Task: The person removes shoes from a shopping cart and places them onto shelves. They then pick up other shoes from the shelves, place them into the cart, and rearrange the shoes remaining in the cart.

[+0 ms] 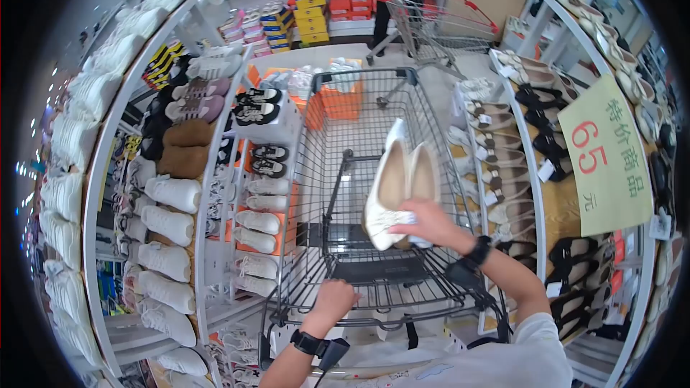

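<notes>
My right hand (425,221) grips a pair of cream flat shoes (397,179) by their heels, holding them above the basket of a metal shopping cart (338,172). The shoes point away from me, toes up. My left hand (332,303) rests closed on the cart's near rim or handle. Both wrists wear a black band. The cart basket looks bare under the shoes.
Shelves of white and brown sneakers (169,223) run along the left. Racks of flats and dark shoes (517,172) line the right, with a yellow "65" price sign (607,158). A second cart with a red handle (431,21) and stacked shoeboxes (309,18) stand ahead down the aisle.
</notes>
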{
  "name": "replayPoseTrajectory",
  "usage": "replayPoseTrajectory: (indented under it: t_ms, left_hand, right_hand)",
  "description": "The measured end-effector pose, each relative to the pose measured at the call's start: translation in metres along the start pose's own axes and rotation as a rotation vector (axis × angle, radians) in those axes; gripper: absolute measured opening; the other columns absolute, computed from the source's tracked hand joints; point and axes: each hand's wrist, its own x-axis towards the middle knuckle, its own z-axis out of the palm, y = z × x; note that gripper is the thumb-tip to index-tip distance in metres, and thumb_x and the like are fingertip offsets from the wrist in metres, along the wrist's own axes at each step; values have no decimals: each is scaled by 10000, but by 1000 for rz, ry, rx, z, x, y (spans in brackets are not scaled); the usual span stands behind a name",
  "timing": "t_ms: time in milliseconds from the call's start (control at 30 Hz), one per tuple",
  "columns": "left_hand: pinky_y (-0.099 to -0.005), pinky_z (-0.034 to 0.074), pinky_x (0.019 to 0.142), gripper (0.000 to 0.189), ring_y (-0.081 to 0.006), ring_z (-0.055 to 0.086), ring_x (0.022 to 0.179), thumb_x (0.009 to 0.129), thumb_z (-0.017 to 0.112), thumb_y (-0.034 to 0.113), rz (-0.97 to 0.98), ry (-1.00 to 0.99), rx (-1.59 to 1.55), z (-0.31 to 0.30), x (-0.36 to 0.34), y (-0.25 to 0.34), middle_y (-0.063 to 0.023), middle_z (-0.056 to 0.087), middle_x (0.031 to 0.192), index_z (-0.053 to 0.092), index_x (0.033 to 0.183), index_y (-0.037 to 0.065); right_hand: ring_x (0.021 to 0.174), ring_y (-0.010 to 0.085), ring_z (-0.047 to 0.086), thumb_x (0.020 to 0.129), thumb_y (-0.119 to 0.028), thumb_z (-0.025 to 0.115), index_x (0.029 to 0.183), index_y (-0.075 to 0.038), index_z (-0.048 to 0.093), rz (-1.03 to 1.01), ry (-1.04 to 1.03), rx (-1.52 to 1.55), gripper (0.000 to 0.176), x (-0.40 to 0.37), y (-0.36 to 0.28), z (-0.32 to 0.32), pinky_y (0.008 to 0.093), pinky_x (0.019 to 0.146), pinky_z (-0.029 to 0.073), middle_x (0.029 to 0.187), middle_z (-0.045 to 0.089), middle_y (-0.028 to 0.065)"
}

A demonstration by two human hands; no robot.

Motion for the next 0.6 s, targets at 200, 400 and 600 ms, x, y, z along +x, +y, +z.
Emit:
replayPoseTrajectory:
  t_ms: [200,400,600]
  left_hand:
    - [-360,450,650,377,-255,600,678,771,590,380,-8,28,2,7,-2,6,-105,606,656,643,628,35]
    - [-338,420,705,371,-241,577,745,769,587,380,-43,-1,28,-5,-8,19,-92,601,700,648,638,39]
    - [-325,402,720,371,-224,563,726,768,585,381,-50,-35,64,-4,-7,20,-84,592,697,647,636,40]
  right_hand:
    - [768,361,585,736,-503,604,865,7,587,-173,-192,-10,526,65,100,205,440,681,455,764,582,214]
    - [769,316,566,710,-458,626,844,-29,559,-101,-89,-269,455,83,131,301,413,697,433,767,551,149]
    - [907,364,517,723,-419,642,949,-29,510,-82,-270,-176,470,80,151,329,444,809,397,902,538,199]
